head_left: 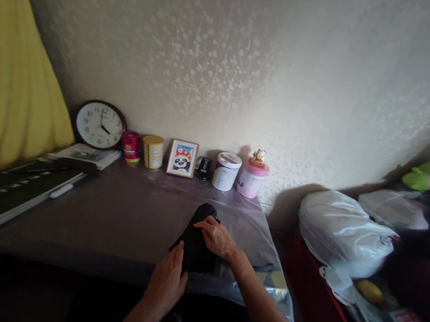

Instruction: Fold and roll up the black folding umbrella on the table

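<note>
A black, soft-looking folded cloth item (196, 253) lies near the front edge of the table, its narrower rounded end pointing away from me. What kind of item it is I cannot make out in the dark. My left hand (170, 276) rests against its near left side, fingers stretched out and thumb apart. Across its upper right part lies my right hand (217, 236), one finger extended over the fabric and the others curled in on it. The undersides of both hands are hidden.
Along the wall stand a clock (100, 125), several canisters including a pink-lidded one (251, 180), and a framed panda picture (182, 159). A large green book (10, 191) lies left on the table (115, 221). White bags (345, 230) fill the right side, beyond the table's edge.
</note>
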Available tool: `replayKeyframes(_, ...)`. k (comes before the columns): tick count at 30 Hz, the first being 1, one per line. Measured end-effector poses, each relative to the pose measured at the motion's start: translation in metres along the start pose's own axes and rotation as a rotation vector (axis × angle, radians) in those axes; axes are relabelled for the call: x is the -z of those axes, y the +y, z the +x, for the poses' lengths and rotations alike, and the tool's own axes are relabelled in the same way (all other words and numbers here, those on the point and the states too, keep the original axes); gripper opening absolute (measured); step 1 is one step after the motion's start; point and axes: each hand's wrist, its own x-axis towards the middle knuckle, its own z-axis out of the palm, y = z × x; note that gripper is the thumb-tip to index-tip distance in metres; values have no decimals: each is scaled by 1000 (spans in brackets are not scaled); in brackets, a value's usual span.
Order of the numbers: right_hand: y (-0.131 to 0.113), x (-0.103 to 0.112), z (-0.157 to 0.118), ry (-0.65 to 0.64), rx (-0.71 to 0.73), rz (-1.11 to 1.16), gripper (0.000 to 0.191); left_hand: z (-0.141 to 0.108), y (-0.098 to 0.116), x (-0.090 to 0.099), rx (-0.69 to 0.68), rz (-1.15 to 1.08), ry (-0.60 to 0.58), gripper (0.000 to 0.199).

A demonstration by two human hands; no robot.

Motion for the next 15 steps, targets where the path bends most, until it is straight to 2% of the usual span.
replayKeyframes(8, 4, 3, 0, 20, 63, 93, 20, 0, -1, -2, 3, 3, 18, 59)
replayKeyframes(15, 1, -5, 4, 94, 38, 156, 19, 0, 0, 4, -16, 62, 0, 59)
